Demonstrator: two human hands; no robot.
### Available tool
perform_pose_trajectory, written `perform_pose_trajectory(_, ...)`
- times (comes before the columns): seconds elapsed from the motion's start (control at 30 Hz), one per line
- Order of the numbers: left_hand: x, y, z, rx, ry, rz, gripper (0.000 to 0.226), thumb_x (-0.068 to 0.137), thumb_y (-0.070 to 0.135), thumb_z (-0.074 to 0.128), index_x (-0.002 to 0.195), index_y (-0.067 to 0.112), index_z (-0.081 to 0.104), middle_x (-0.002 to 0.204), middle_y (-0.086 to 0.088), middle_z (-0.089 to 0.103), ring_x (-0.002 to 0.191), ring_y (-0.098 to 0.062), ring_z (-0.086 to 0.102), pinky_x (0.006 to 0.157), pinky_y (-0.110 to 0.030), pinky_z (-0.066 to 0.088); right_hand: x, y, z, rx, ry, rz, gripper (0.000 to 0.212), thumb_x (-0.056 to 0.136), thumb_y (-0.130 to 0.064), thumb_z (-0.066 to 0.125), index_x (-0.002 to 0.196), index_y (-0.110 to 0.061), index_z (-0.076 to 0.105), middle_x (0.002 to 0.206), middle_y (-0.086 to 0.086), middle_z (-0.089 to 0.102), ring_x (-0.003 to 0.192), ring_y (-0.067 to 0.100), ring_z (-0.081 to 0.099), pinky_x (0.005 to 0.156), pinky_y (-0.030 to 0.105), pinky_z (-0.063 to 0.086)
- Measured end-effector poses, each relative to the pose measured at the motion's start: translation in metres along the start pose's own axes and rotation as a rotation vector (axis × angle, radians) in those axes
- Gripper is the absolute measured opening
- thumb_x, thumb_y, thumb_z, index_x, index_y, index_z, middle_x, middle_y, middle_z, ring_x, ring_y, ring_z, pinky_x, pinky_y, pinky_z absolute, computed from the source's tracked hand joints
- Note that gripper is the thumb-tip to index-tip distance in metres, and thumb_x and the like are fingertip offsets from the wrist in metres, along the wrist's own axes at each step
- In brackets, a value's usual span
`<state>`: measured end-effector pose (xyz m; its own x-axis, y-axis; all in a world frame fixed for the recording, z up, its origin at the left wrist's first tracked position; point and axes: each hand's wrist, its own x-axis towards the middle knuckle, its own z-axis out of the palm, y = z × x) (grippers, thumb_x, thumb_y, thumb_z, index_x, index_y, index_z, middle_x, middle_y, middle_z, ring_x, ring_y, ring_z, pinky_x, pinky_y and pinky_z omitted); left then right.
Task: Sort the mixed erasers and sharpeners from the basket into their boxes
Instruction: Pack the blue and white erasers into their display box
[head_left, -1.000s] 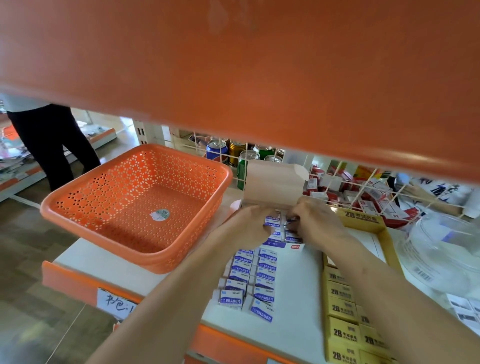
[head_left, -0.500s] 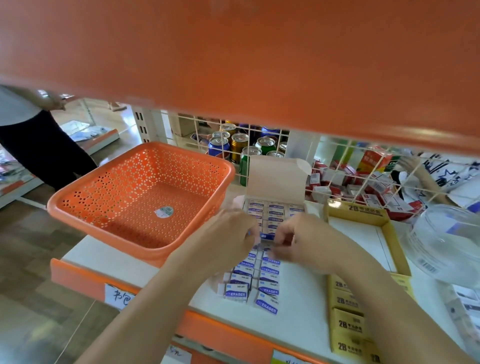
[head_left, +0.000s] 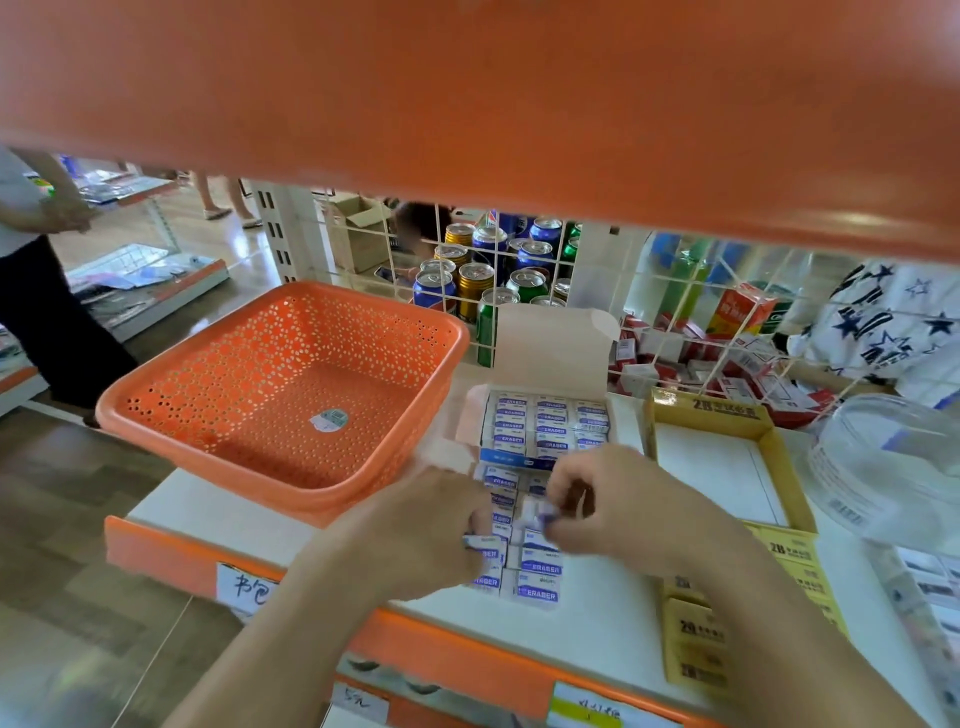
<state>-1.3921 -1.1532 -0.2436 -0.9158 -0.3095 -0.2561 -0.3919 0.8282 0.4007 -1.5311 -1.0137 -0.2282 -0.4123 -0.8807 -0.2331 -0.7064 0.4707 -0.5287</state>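
Basket (head_left: 218, 364): perforated orange plastic | eraser (head_left: 537, 513): small printed block, pinched by right hand (head_left: 623, 509)

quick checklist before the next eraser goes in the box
1. Basket cleared of stock: ok, only a sticker shows on its floor.
2. Eraser box open: ok, lid flap stands up at the back.
3. Room left in the box: cannot tell, the visible layer looks filled.
4. Right hand has a piece: ok, its fingertips pinch a small white and purple eraser.
5. Left hand free: cannot tell, its fingers curl over the loose erasers.
6. Shelf pile finished: not ok, rows of loose erasers lie in front of the box.
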Motion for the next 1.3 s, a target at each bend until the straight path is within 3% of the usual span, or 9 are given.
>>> perform_pose_trajectory(0.1,0.005,0.006,-0.008,-0.002,0.141,0.085,0.010,0.086,0.029,0.066,0.093,0.030,0.060,0.086,0.018,0.054,0.077,0.000,0.057,0.066,-0.015,0.043,0.015,0.018,-0.018,-0.053,0.218,0.076,0.014,0.084,-0.031,0.069,0.087,-0.020,0.061,0.081,-0.006,0.060,0.065,0.004,0.053,0.053,0.014,0.038)
perform_pose_trajectory(0.23,0.024,0.019,-0.015,-0.045,0.262,0.126,0.015,0.087,0.028,0.067,0.101,0.022,0.064,0.088,0.014,0.056,0.079,-0.003,0.059,0.069,-0.013,0.047,0.043,0.041,-0.022,-0.238,0.390,0.166,0.015,0.085,-0.032,0.067,0.094,-0.019,0.064,0.095,-0.003,0.061,0.081,0.012,0.056,0.066,0.025,0.045)
perform_pose_trajectory(0.4,0.053,0.025,-0.013,-0.080,0.307,0.139,0.019,0.086,0.026,0.067,0.104,0.018,0.063,0.107,-0.002,0.061,0.080,-0.011,0.064,0.077,-0.026,0.056,0.065,0.053,-0.009,-0.374,0.301,0.198,0.010,0.090,-0.020,0.061,0.093,-0.018,0.070,0.101,0.001,0.058,0.077,0.013,0.054,0.057,0.023,0.040)
perform_pose_trajectory(0.67,0.082,0.035,-0.008,-0.018,0.308,0.167,0.020,0.086,0.020,0.068,0.104,0.013,0.065,0.104,-0.002,0.067,0.093,-0.017,0.062,0.094,-0.038,0.049,0.068,0.061,-0.007,-0.254,0.374,0.142,0.015,0.084,-0.022,0.069,0.100,-0.021,0.067,0.109,-0.002,0.057,0.096,0.014,0.051,0.078,0.025,0.041)
perform_pose_trajectory(0.83,0.098,0.043,-0.005,0.051,0.299,0.160,0.024,0.086,0.028,0.069,0.109,0.024,0.064,0.109,0.003,0.065,0.091,-0.015,0.061,0.093,-0.034,0.043,0.061,0.064,-0.019,-0.079,0.410,0.122,0.014,0.085,-0.016,0.065,0.098,-0.014,0.068,0.101,0.000,0.063,0.090,0.014,0.054,0.072,0.024,0.043)
perform_pose_trajectory(0.97,0.110,0.057,-0.006,0.085,0.209,0.138,0.031,0.089,0.029,0.067,0.118,0.020,0.063,0.119,0.001,0.063,0.101,-0.017,0.060,0.071,-0.019,0.034,0.052,0.072,-0.027,0.004,0.401,0.175,0.017,0.092,-0.021,0.056,0.103,-0.015,0.067,0.100,-0.004,0.065,0.097,0.017,0.060,0.080,0.026,0.044)
perform_pose_trajectory(1.07,0.120,0.064,-0.005,0.081,0.131,0.089,0.025,0.089,0.023,0.068,0.113,0.014,0.065,0.117,-0.004,0.065,0.101,-0.022,0.063,0.076,-0.027,0.048,0.046,0.075,-0.030,0.006,0.390,0.185,0.018,0.095,-0.020,0.052,0.102,-0.011,0.065,0.101,0.003,0.068,0.096,0.022,0.061,0.083,0.031,0.049)
perform_pose_trajectory(1.2,0.127,0.070,-0.003,0.120,0.080,0.083,0.021,0.091,0.019,0.065,0.110,0.009,0.064,0.113,-0.008,0.065,0.099,-0.026,0.063,0.082,-0.031,0.048,0.038,0.069,-0.033,0.014,0.354,0.116,0.020,0.097,-0.011,0.049,0.103,-0.010,0.067,0.094,-0.007,0.064,0.092,0.011,0.059,0.073,0.013,0.039)
perform_pose_trajectory(1.3,0.128,0.070,-0.002,0.119,0.119,0.070,0.020,0.088,0.023,0.068,0.103,0.010,0.063,0.108,-0.006,0.064,0.094,-0.024,0.063,0.078,-0.030,0.049,0.038,0.070,-0.032,0.045,0.290,0.163,0.024,0.096,-0.014,0.047,0.091,-0.026,0.067,0.102,-0.004,0.064,0.101,0.016,0.058,0.083,0.023,0.043)
